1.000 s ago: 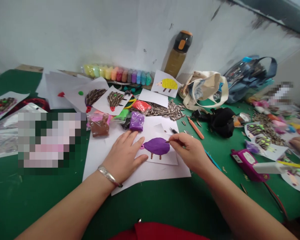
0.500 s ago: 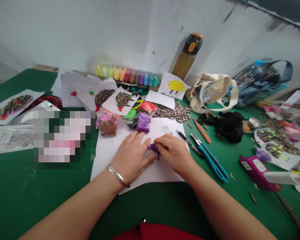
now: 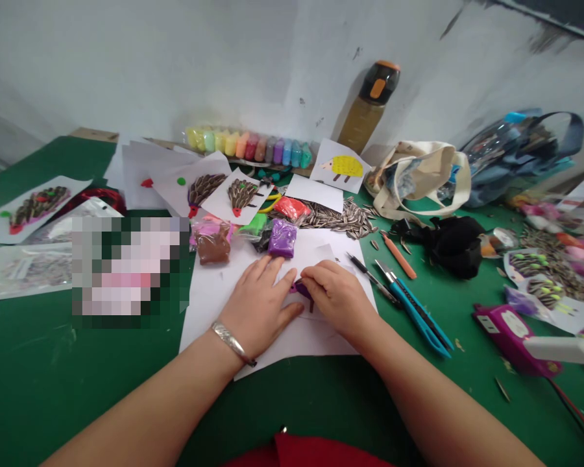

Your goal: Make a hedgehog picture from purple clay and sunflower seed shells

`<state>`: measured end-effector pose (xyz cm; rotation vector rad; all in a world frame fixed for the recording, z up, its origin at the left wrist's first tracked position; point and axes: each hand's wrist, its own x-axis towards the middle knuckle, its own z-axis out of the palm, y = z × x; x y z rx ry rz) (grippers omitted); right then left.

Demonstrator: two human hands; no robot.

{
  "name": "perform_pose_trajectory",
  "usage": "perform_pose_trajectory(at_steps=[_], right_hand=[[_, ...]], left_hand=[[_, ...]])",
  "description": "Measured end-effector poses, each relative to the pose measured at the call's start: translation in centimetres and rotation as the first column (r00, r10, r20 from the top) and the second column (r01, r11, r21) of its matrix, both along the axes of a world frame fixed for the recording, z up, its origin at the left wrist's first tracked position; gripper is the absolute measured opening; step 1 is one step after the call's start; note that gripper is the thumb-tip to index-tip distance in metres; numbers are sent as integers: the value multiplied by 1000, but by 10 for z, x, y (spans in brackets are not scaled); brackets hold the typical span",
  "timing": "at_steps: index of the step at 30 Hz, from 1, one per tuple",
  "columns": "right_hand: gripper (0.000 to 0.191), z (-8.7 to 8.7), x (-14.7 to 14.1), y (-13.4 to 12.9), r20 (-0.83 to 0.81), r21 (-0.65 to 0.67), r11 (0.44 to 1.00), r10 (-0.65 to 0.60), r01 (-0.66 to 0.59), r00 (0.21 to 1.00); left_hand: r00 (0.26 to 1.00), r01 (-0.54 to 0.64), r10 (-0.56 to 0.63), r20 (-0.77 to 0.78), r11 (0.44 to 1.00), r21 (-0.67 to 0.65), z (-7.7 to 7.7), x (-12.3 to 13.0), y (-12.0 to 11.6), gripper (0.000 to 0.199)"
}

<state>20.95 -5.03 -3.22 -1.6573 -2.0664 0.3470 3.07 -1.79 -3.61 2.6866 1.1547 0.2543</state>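
So the big change from 1 second ago is the right hand [image 3: 338, 295]: back then it's out by the tail end of the purple clay animal [image 3: 304, 291], and now it's over by the head, covering most of the body. Its grip is pinched narrow on a dark seed [image 3: 298, 283], mostly hidden, so only a sliver shows against the purple. The left hand [image 3: 263, 292] is in about the same spot on the paper, palm down with fingers spread wide, index finger and thumb framing the little pink head. The animal lies flat on white paper [image 3: 204, 311], in the gap between the 2 hands. Room-wise, the paper's near edge runs between the forearms, with a stretch of smooth green surface [image 3: 316, 395] between it and the red cloth [image 3: 316, 451]. The far side is tighter: a glossy, blocky purple clay packet [image 3: 282, 238] sits just beyond the left fingertips, with a lumpy brown clay packet [image 3: 213, 243] to its left. Off the right hand there's a slim pen [image 3: 374, 279], then a long blue tool [image 3: 418, 314]. Farther back is a heap of striped, pointy seeds [image 3: 343, 217].
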Motion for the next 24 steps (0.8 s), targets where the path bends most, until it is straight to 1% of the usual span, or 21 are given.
perform_pose_trajectory(at_steps=[12, 19, 24], right_hand=[[27, 1, -5, -1, 111, -39, 999, 21, -17, 994], [27, -3, -4, 0, 131, -16, 999, 49, -47, 990], [28, -2, -4, 0, 134, -40, 997, 64, -59, 989]], left_hand=[[1000, 1, -1, 6, 1000, 0, -1, 1, -1, 55], [1000, 12, -12, 0, 1000, 18, -2, 1, -2, 54], [999, 19, -21, 50, 999, 32, -2, -1, -1, 53]])
